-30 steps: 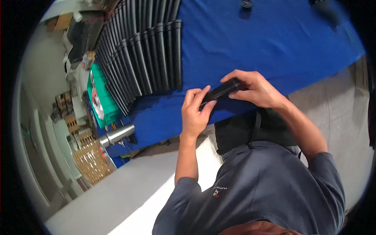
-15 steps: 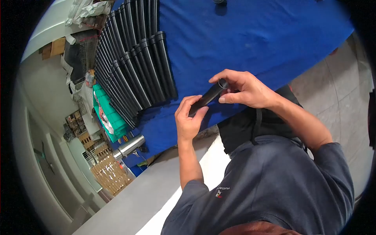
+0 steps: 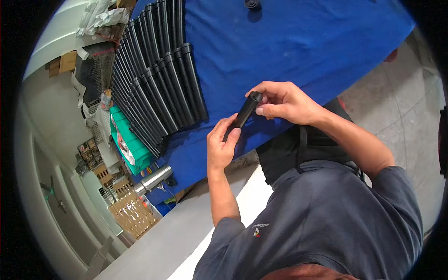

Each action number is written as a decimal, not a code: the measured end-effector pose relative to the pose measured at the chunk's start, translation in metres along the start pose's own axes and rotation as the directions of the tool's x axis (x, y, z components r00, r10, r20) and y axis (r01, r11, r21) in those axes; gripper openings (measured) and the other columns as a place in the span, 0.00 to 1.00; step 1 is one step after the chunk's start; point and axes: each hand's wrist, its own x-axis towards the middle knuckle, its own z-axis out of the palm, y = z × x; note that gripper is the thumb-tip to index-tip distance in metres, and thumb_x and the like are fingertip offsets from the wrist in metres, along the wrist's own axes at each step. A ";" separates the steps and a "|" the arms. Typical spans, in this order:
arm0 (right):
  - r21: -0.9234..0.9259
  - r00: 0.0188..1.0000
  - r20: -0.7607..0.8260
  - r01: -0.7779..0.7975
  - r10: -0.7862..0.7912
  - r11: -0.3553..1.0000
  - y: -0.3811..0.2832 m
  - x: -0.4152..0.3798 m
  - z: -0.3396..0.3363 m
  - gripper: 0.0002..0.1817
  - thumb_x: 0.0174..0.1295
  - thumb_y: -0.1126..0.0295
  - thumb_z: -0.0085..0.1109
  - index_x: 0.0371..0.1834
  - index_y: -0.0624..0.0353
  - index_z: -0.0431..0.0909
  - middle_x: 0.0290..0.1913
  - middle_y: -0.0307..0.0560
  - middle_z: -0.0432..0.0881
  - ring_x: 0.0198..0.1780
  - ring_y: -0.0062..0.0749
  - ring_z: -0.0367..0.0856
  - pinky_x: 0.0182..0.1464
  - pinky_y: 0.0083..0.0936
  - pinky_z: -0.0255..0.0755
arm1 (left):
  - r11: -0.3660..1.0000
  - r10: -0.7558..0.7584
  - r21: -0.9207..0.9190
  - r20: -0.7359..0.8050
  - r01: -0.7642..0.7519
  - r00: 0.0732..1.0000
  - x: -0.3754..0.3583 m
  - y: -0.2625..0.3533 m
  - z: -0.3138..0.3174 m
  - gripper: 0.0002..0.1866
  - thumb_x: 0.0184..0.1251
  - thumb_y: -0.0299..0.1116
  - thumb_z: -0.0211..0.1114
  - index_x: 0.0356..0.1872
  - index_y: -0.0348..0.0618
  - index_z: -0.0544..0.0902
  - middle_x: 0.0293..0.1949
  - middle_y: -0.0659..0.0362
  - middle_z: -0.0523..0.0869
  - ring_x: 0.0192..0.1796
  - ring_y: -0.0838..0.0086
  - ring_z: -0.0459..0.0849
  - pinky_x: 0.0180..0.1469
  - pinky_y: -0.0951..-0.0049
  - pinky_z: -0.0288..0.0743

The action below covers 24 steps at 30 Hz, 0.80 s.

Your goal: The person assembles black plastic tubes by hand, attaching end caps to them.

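Blue cloth is covering the surface (image 3: 303,42) in front of me, and it is filling most of what I am seeing, running from the far edge down to where my body is standing against it. Grey floor (image 3: 396,107) is showing off to my right, and pale floor is spreading out to my left, where a green crate (image 3: 127,140), a wooden pallet (image 3: 130,212) and a shiny metal cylinder (image 3: 154,178) are sitting beyond the surface's end. Lying on the cloth to my left is a big fan of black tubes (image 3: 154,79), packed side by side in overlapping rows, their flared ends pointing toward me. A small black ring-shaped part (image 3: 252,4) is resting alone near the far edge, well apart from everything else. I am holding one black tube (image 3: 244,112) just above the near edge of the cloth, tilted, with its open end up toward my right. My right hand (image 3: 284,102) is pinching that upper end, thumb and fingertips closing around the rim. My left hand (image 3: 221,142) is wrapping around the lower end, fingers curling over it and the thumb pressing alongside. Both hands are gripping the same tube, close in front of my dark shirt (image 3: 322,224).
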 end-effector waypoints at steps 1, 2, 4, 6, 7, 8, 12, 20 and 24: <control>0.033 0.999 0.008 -0.039 0.039 0.999 0.000 0.000 -0.001 0.15 0.67 0.72 0.71 0.53 0.62 0.81 0.34 0.30 0.78 0.39 0.13 0.74 0.42 0.18 0.72 | 1.000 -0.025 -0.013 0.007 0.025 1.000 0.000 0.004 0.000 0.23 0.61 0.25 0.77 0.58 0.35 0.86 0.46 0.53 0.88 0.45 0.68 0.87 0.52 0.70 0.80; 0.064 0.997 0.019 -0.077 0.076 0.995 0.000 0.000 -0.002 0.15 0.67 0.72 0.72 0.53 0.62 0.81 0.34 0.30 0.78 0.39 0.13 0.74 0.42 0.18 0.71 | 1.000 0.005 -0.018 -0.035 -0.006 0.999 0.001 0.010 0.003 0.21 0.61 0.24 0.76 0.56 0.34 0.86 0.45 0.53 0.88 0.45 0.68 0.87 0.51 0.70 0.80; -0.001 1.000 0.023 -0.005 0.005 1.000 0.010 0.001 -0.002 0.14 0.68 0.74 0.71 0.54 0.61 0.81 0.38 0.31 0.80 0.41 0.13 0.76 0.45 0.18 0.72 | 0.997 0.068 -0.025 -0.122 -0.071 0.990 0.004 0.020 0.012 0.18 0.62 0.22 0.74 0.54 0.34 0.86 0.43 0.53 0.88 0.44 0.69 0.87 0.50 0.70 0.79; -0.062 1.000 0.027 -0.002 0.004 0.998 0.007 0.001 -0.002 0.13 0.67 0.75 0.71 0.53 0.61 0.81 0.40 0.32 0.82 0.43 0.15 0.78 0.48 0.19 0.73 | 0.996 0.051 0.078 -0.102 -0.043 0.993 0.001 0.021 0.011 0.19 0.61 0.22 0.74 0.54 0.34 0.86 0.43 0.54 0.88 0.43 0.69 0.86 0.50 0.70 0.79; -0.113 0.999 0.018 -0.029 0.031 0.993 0.005 0.000 -0.001 0.15 0.66 0.73 0.73 0.53 0.61 0.81 0.42 0.33 0.83 0.45 0.15 0.80 0.48 0.21 0.75 | 0.992 0.056 0.114 -0.091 -0.046 0.994 0.001 0.021 0.012 0.19 0.60 0.21 0.74 0.54 0.34 0.86 0.42 0.54 0.88 0.43 0.69 0.86 0.50 0.70 0.79; -0.166 1.000 0.026 0.015 -0.011 0.986 -0.002 -0.002 0.000 0.19 0.64 0.70 0.76 0.54 0.62 0.81 0.43 0.34 0.84 0.47 0.16 0.80 0.50 0.22 0.77 | 0.995 0.089 0.063 -0.141 -0.081 0.986 -0.001 0.017 0.013 0.19 0.58 0.20 0.73 0.53 0.35 0.86 0.42 0.55 0.88 0.43 0.71 0.86 0.49 0.72 0.79; -0.477 0.952 0.199 0.301 -0.232 0.826 0.004 0.000 0.002 0.41 0.60 0.48 0.76 0.67 0.68 0.74 0.50 0.57 0.85 0.51 0.46 0.87 0.54 0.39 0.81 | 0.767 0.003 -0.588 -0.400 -0.259 0.917 -0.019 0.016 0.020 0.20 0.66 0.22 0.67 0.58 0.31 0.79 0.49 0.46 0.90 0.52 0.60 0.89 0.62 0.58 0.80; -0.536 0.944 0.329 0.194 -0.009 0.822 -0.002 0.003 -0.002 0.26 0.65 0.59 0.74 0.55 0.68 0.77 0.43 0.52 0.84 0.40 0.35 0.87 0.41 0.32 0.82 | 0.039 -0.362 -0.982 -0.188 -0.186 0.913 -0.045 -0.005 0.037 0.18 0.83 0.38 0.58 0.62 0.38 0.80 0.61 0.49 0.87 0.63 0.59 0.86 0.60 0.58 0.87; -0.566 0.970 0.242 0.169 -0.034 0.807 -0.005 0.000 0.003 0.23 0.66 0.63 0.72 0.55 0.68 0.77 0.41 0.50 0.83 0.38 0.32 0.87 0.40 0.30 0.81 | -0.212 -0.408 -0.972 -0.007 -0.102 0.913 -0.048 -0.030 0.051 0.18 0.82 0.41 0.60 0.58 0.38 0.83 0.54 0.50 0.90 0.53 0.62 0.91 0.51 0.66 0.90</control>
